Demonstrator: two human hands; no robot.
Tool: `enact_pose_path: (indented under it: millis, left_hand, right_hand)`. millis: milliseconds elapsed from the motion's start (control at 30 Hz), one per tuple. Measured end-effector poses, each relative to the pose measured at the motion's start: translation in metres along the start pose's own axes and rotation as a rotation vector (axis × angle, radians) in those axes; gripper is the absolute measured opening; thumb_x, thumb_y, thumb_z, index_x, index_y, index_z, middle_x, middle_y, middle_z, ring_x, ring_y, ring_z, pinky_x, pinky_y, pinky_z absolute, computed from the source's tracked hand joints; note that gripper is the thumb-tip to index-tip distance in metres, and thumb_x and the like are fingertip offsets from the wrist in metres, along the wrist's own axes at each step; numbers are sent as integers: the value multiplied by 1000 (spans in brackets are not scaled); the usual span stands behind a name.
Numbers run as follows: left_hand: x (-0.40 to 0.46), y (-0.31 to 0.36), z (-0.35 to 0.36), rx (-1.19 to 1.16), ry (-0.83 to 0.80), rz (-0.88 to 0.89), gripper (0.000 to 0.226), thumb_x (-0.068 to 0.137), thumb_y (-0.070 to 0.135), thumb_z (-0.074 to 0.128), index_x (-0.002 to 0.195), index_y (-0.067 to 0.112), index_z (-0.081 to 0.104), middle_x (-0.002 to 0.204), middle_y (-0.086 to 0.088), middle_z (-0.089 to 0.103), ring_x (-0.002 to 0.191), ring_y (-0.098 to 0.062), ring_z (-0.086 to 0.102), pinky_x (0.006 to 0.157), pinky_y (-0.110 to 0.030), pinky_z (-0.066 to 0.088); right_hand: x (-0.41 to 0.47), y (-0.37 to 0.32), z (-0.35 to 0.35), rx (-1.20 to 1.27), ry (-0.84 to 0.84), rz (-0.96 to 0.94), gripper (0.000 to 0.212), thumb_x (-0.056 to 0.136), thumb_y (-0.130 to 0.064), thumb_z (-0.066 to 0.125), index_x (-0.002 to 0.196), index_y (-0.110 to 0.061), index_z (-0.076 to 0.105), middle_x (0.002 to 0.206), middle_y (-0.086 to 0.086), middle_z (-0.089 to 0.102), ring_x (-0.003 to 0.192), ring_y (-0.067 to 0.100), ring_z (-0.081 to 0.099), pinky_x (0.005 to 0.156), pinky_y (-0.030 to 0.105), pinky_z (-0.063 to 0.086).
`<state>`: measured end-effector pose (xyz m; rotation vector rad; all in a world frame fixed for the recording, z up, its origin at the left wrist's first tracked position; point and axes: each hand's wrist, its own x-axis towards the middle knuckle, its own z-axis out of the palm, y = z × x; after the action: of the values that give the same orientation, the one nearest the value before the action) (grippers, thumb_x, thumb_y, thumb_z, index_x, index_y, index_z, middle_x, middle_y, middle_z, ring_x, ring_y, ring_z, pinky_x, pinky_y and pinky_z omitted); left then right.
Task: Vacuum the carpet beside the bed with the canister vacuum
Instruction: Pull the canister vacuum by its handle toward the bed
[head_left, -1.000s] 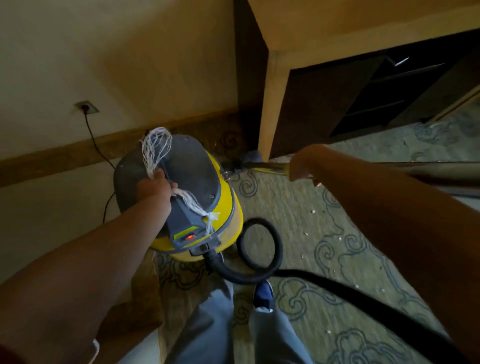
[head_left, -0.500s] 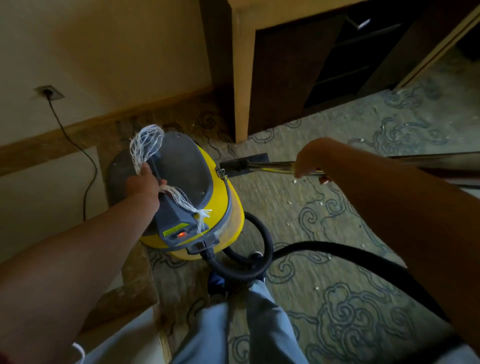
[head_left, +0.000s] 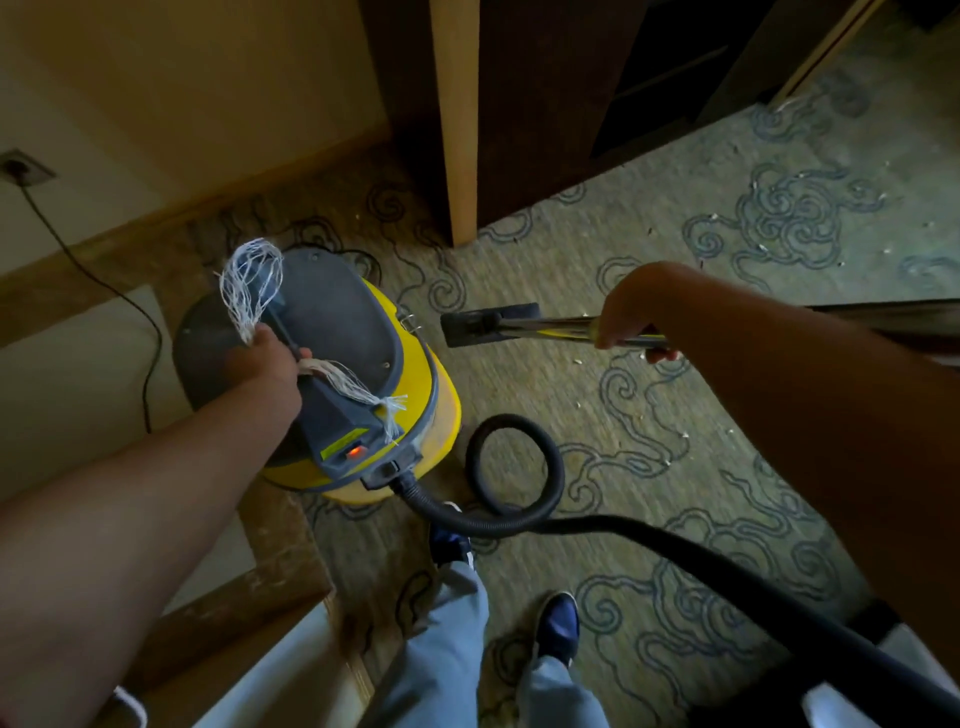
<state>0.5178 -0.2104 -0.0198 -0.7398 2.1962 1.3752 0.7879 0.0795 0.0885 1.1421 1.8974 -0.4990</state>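
A yellow canister vacuum (head_left: 439, 395) with a grey lid stands on the patterned carpet (head_left: 649, 415); an orange light glows on its switch panel. My left hand (head_left: 265, 358) grips its grey top handle, which has frayed white string tied round it. My right hand (head_left: 631, 306) is closed on the metal wand (head_left: 550, 328). The wand's black floor nozzle (head_left: 488, 323) lies on the carpet just right of the canister. A black hose (head_left: 519, 514) loops from the canister's front and runs off to the lower right.
A wooden furniture leg (head_left: 457, 119) and dark cabinet stand just behind the nozzle. The power cord (head_left: 104, 291) runs from a wall socket (head_left: 21, 169) at the left. White crumbs dot the carpet. My feet in blue shoes (head_left: 558, 623) are below the hose.
The canister has shifted toward me, away from the wall, with my left hand on its handle. The nozzle now shows fully beside it. The view has tilted down and my feet have stepped back.
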Motion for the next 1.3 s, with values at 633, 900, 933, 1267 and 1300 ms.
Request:
enact_pose_path:
  millis: [633, 900, 933, 1267, 1300]
  left_hand:
    - [70, -17, 89, 292, -144, 52, 34, 99, 29, 44, 106, 5, 67, 77, -3, 71, 42, -3, 58, 36, -18, 39]
    - [59, -23, 104, 347, -216, 107, 34, 97, 34, 53, 112, 4, 63, 86, -5, 69, 33, -1, 55, 31, -13, 41]
    - [58, -26, 105, 357, -208, 106, 35, 97, 33, 53, 114, 4, 62, 88, -6, 70, 37, -1, 57, 31, -12, 41]
    - [33, -37, 75, 734, -185, 433, 80, 91, 54, 58, 144, -3, 38, 145, -24, 46, 133, -38, 47, 110, -40, 38]
    - [25, -42, 66, 752, -245, 530, 86, 87, 54, 64, 147, 1, 33, 147, -21, 44, 135, -36, 45, 110, -41, 39]
  right_hand:
    - [82, -50, 30, -127, 90, -4, 25, 90, -33, 57, 105, -14, 63, 86, 5, 65, 71, 22, 66, 73, 34, 57]
    - [88, -42, 36, -77, 71, 33, 25, 95, -30, 55, 111, -12, 60, 95, 5, 64, 78, 22, 65, 81, 35, 55]
    - [86, -40, 36, -74, 70, 37, 26, 95, -30, 55, 112, -12, 60, 96, 6, 64, 80, 23, 65, 83, 36, 55]
    - [61, -32, 33, -80, 71, 24, 23, 95, -30, 55, 106, -11, 63, 88, 6, 66, 78, 22, 66, 81, 34, 55]
    - [58, -31, 34, -75, 74, 27, 24, 95, -30, 56, 108, -12, 63, 88, 7, 66, 78, 23, 66, 81, 35, 56]
